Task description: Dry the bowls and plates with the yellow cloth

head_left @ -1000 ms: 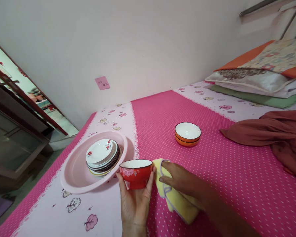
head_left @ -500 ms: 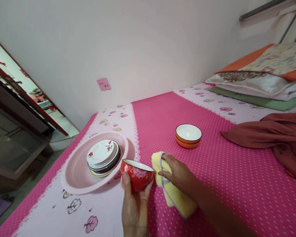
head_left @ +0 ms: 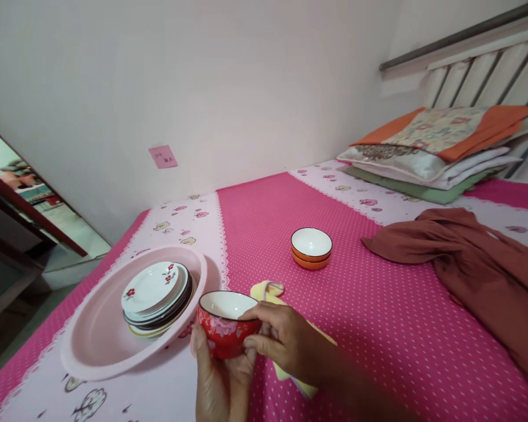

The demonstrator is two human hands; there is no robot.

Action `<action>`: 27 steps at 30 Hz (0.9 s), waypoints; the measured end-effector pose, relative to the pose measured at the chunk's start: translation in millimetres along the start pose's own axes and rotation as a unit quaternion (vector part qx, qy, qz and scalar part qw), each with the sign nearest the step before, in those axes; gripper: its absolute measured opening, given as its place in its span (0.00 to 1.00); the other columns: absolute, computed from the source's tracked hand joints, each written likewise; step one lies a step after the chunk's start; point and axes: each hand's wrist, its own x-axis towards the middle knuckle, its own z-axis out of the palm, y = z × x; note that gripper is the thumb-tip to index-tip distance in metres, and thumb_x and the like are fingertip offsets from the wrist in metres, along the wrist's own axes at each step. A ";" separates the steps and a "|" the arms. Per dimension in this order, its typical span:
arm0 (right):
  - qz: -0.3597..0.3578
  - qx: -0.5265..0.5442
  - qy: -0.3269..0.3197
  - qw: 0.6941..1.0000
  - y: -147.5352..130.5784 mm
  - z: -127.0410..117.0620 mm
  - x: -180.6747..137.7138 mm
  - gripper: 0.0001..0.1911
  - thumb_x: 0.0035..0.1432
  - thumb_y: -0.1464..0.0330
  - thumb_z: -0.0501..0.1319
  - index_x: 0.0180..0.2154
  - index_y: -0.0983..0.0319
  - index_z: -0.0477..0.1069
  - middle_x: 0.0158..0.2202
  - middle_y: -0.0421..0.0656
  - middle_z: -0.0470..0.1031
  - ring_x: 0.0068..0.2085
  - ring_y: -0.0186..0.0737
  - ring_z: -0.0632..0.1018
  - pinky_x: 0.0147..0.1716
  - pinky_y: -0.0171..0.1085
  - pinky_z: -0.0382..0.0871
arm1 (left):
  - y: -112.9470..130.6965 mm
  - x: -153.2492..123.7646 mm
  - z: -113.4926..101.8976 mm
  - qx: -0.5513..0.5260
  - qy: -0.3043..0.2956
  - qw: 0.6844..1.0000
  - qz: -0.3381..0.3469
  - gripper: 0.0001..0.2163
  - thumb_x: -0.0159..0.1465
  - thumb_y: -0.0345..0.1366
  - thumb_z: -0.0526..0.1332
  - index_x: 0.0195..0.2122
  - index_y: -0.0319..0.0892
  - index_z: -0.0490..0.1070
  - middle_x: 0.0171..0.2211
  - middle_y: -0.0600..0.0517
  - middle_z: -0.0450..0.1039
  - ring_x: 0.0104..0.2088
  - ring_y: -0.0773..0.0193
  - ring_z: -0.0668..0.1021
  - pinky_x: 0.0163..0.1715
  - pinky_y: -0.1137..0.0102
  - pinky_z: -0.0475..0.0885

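Note:
A red bowl (head_left: 223, 337) with pink flowers, a white inside and a dark rim is held up, slightly tilted, near the lower middle. My left hand (head_left: 224, 375) cups it from below, thumb on its left side. My right hand (head_left: 281, 340) grips the bowl's right edge, fingers at the rim and thumb on the outer wall. Beneath and behind my right hand, a yellow cloth (head_left: 266, 290) with a purple edge lies on the bed, partly hidden. Farther back stand stacked orange bowls (head_left: 311, 249) with white insides.
On the left, a pink basin (head_left: 88, 328) holds a stack of plates (head_left: 152, 287). The polka-dot bedspread (head_left: 264, 217) runs back to the wall. A brown-red garment (head_left: 457, 258) lies at right, with folded bedding (head_left: 426, 152) behind it by a railed headboard (head_left: 488, 70).
My right hand has let go of the yellow cloth, which now lies on the bed, and has taken hold of the red bowl's edge. The view has turned rightward.

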 end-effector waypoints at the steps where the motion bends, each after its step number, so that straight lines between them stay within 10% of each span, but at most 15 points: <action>1: 0.012 0.005 0.000 1.000 0.4 1.6 -0.1 0.11 0.63 0.71 0.67 0.47 0.57 0.80 0.35 0.37 0.78 0.32 0.35 0.74 0.35 0.34 0.65 | -0.2 -0.1 -0.7 0.003 0.001 1.000 -0.001 0.22 0.77 0.40 0.51 0.71 0.50 0.66 0.50 0.38 0.84 0.42 0.50 0.88 0.34 0.62 0.85; 11: 0.019 0.105 0.032 0.994 10.5 -16.0 6.2 0.03 0.57 0.70 0.69 0.33 0.61 0.75 0.32 0.38 0.73 0.33 0.36 0.73 0.34 0.35 0.66 | 4.3 -0.5 -5.8 0.038 -0.098 0.993 -0.049 0.25 0.74 0.44 0.59 0.72 0.54 0.63 0.62 0.39 0.77 0.57 0.44 0.82 0.58 0.46 0.76; 19: 0.022 0.283 -0.001 0.959 41.8 -25.0 9.2 0.20 0.59 0.53 0.72 0.37 0.61 0.73 0.36 0.42 0.76 0.34 0.38 0.77 0.34 0.37 0.72 | 4.1 8.2 -20.1 0.027 -0.166 0.976 -0.138 0.30 0.76 0.39 0.57 0.77 0.54 0.51 0.65 0.35 0.72 0.58 0.40 0.81 0.56 0.45 0.77; 27: 0.027 0.259 -0.028 0.965 38.9 -24.1 10.7 0.23 0.62 0.56 0.70 0.53 0.60 0.72 0.35 0.43 0.81 0.31 0.41 0.81 0.35 0.41 0.74 | -2.9 -6.6 1.0 0.109 -0.015 0.994 -0.005 0.34 0.69 0.39 0.68 0.74 0.54 0.58 0.65 0.38 0.74 0.56 0.46 0.82 0.54 0.54 0.80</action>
